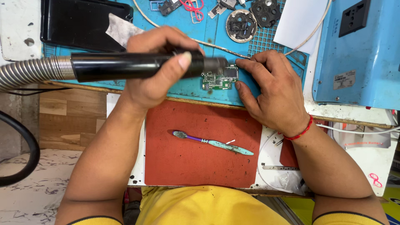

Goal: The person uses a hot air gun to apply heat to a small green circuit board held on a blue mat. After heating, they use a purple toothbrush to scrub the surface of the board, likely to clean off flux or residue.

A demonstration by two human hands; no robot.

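Bright, even light, soft shadows (edges sharp).

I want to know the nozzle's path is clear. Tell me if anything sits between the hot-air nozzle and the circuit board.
Nothing visible does. The left hand holds the black hot-air tool, whose nozzle ends right at the green circuit board. The right hand steadies the board from its right edge, fingers beside the nozzle, not under it.
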